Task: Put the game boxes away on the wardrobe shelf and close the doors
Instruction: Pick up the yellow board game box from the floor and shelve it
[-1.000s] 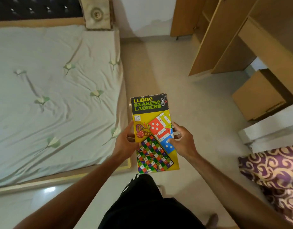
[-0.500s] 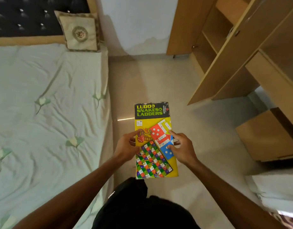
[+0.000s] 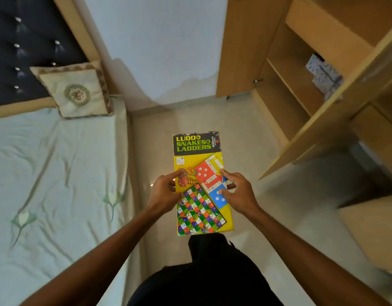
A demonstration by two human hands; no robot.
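Note:
A flat yellow game box (image 3: pixel 197 160) marked "Ludo & Snakes & Ladders" is held level over the floor in front of me. My left hand (image 3: pixel 165 192) grips its left edge, thumb on top. My right hand (image 3: pixel 239 192) grips its right edge, fingers spread over the lid. The wooden wardrobe (image 3: pixel 301 69) stands open at the upper right, ahead of the box. Its bare shelves (image 3: pixel 285 82) show between the open doors (image 3: pixel 336 111).
A bed (image 3: pixel 58 173) with a pale green sheet and a cushion (image 3: pixel 75 91) fills the left side. A grey patterned bundle (image 3: pixel 325 74) lies on an upper wardrobe shelf. A low wooden cabinet (image 3: pixel 371 230) sits at the right. Beige floor (image 3: pixel 190 115) runs between bed and wardrobe.
The view has lifted and turned toward the wardrobe, so more of its shelves show. Both hands keep the same grip on the game box.

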